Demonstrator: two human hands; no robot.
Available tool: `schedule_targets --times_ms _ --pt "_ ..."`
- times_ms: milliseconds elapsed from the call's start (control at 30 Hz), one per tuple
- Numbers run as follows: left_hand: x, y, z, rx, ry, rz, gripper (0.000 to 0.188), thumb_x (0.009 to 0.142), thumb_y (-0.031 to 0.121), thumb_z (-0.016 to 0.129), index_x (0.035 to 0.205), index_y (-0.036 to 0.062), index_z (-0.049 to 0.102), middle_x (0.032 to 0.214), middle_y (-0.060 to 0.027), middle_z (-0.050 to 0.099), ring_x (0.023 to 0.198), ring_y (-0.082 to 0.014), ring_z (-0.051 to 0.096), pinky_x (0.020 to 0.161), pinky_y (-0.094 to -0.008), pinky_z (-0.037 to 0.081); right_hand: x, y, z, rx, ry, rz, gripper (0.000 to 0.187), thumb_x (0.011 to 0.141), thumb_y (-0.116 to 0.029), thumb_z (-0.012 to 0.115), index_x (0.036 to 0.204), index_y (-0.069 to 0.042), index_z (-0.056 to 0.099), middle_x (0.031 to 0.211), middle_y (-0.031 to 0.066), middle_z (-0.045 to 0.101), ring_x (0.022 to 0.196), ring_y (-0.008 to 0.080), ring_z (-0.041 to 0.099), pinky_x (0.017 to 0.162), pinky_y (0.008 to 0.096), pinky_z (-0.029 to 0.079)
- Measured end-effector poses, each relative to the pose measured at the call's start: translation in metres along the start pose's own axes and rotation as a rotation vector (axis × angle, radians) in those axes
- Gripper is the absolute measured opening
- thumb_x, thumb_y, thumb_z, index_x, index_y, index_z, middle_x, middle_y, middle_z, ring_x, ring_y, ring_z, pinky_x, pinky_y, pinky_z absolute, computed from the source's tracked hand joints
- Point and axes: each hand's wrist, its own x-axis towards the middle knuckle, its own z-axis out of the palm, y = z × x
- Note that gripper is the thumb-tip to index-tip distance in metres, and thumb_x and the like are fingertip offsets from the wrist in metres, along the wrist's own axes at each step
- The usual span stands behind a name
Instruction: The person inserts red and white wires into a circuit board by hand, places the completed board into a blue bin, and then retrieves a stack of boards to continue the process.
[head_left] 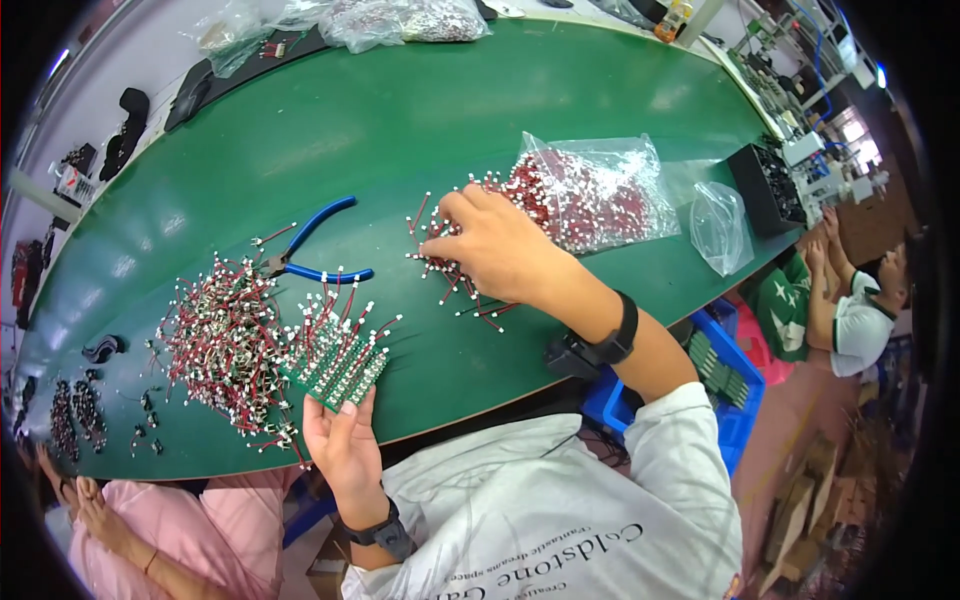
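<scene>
My left hand (pixel 342 446) grips the lower edge of a green circuit board panel (pixel 345 368), thumb on its face. Rows of red wires with white plugs stand up from the panel, mostly along its far side. My right hand (pixel 492 238) is over the near-left end of a spread of red connector wires (pixel 463 284), thumb and forefinger apart; its other fingertips are partly hidden. That spread runs out of a clear plastic bag (pixel 610 195) full of the same wires. Left of the panel lies a heap of wired boards (pixel 222 345), touching or nearly touching it.
Blue-handled cutters (pixel 318 245) lie open beyond the panel. An empty-looking clear bag (pixel 722 228) and a black box (pixel 768 190) are at the right. Below the table edge stands a blue crate (pixel 735 405) with green boards. A person in pink (pixel 190 530) sits at my left.
</scene>
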Motion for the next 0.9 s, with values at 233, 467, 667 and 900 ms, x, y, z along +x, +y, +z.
schedule_targets --times_ms 233,467,667,900 --pt "-0.001 0.001 0.005 -0.003 0.018 0.016 0.045 0.087 -0.007 0.054 0.13 -0.0038 0.043 0.127 -0.0154 0.057 0.115 -0.0242 0.061 0.101 -0.0408 0.052 -0.003 0.025 0.022 0.167 0.04 -0.086 0.015 0.07 -0.005 0.075 0.082 -0.008 0.066 0.09 0.0037 0.059 0.096 0.0265 0.054 0.084 0.0378 0.046" --pt "0.011 -0.005 0.022 0.009 0.029 0.041 0.042 0.087 -0.007 0.054 0.128 -0.0034 0.043 0.125 -0.0153 0.058 0.114 -0.0239 0.061 0.102 -0.0411 0.051 0.002 0.013 0.003 0.615 0.303 -0.039 0.012 0.079 0.0 0.073 0.089 -0.002 0.067 0.089 0.0095 0.066 0.086 0.0253 0.065 0.076 0.0362 0.052" --pt "0.017 -0.015 0.035 0.039 0.019 0.056 0.04 0.088 -0.006 0.055 0.126 -0.0031 0.044 0.124 -0.0146 0.058 0.113 -0.0234 0.06 0.103 -0.0411 0.05 -0.01 0.003 0.021 1.221 0.442 0.304 0.008 0.094 -0.003 0.064 0.099 0.003 0.062 0.09 0.009 0.068 0.081 0.0147 0.067 0.071 0.0287 0.056" --pt "0.02 -0.021 0.043 0.043 0.033 0.074 0.039 0.088 -0.005 0.055 0.126 -0.0027 0.045 0.124 -0.0139 0.057 0.114 -0.0233 0.06 0.103 -0.0417 0.049 -0.004 0.004 0.021 1.727 0.405 0.501 0.011 0.099 -0.006 0.054 0.108 0.0 0.051 0.083 0.0058 0.061 0.065 0.0107 0.057 0.062 0.0269 0.053"
